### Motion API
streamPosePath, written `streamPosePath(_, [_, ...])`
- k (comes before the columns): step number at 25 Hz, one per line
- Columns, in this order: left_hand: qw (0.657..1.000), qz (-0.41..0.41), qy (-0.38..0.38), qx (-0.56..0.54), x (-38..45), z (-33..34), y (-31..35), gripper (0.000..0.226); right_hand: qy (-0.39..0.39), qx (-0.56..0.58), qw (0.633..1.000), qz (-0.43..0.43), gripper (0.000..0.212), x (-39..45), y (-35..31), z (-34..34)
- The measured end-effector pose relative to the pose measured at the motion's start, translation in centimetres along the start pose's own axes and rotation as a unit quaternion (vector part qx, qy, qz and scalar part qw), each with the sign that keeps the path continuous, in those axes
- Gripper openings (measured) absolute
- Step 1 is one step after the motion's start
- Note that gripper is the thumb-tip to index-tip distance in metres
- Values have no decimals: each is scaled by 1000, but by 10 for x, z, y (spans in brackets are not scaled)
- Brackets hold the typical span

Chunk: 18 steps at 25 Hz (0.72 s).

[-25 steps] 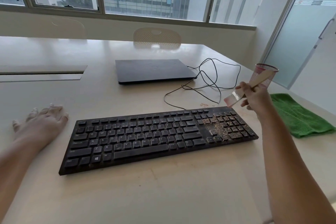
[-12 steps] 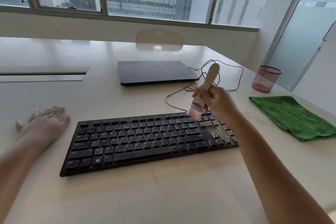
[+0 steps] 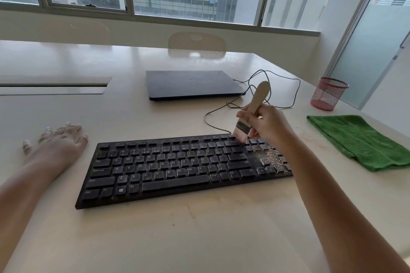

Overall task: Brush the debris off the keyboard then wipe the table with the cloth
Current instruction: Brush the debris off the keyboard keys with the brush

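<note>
A black keyboard (image 3: 173,166) lies across the middle of the pale table (image 3: 199,232). Brownish debris (image 3: 269,157) covers its right-hand keys. My right hand (image 3: 265,125) grips the wooden handle of a flat brush (image 3: 255,106), held upright, with the bristles touching the keyboard's top edge just left of the debris. My forearm hides the keyboard's right end. My left hand (image 3: 56,143) rests flat on the table to the left of the keyboard, fingers spread, holding nothing. A folded green cloth (image 3: 359,139) lies on the table to the right.
A shut dark laptop (image 3: 193,84) lies behind the keyboard, with a black cable (image 3: 275,86) looping beside it. A red mesh cup (image 3: 327,93) stands at the far right near the glass partition. A chair back (image 3: 196,44) shows beyond the table's far edge.
My right hand has carried the brush from near the red cup leftwards and down, and turned it upright, until the bristles touch the keyboard's top edge. My left hand has stayed put.
</note>
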<state>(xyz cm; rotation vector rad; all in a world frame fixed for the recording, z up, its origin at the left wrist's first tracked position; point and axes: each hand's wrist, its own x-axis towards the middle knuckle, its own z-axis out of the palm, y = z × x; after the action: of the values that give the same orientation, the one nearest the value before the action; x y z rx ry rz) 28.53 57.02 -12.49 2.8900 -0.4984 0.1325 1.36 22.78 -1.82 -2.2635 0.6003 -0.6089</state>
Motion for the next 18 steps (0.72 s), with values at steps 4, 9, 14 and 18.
streamPosePath(4, [1000, 15, 13, -9, -8, -5, 11, 49, -58, -76, 994, 46, 34, 0, 4, -15])
streamPosePath(9, [1000, 7, -1, -8, -12, -10, 12, 50, -15, 13, 1000, -2, 20, -1, -1, -2])
streamPosePath(14, [1000, 11, 3, -24, -13, -10, 11, 51, -52, 28, 996, 60, 25, -5, 3, -24])
streamPosePath(18, [1000, 27, -5, -13, 2, 5, -4, 52, 20, 106, 994, 18, 40, -3, -4, -23])
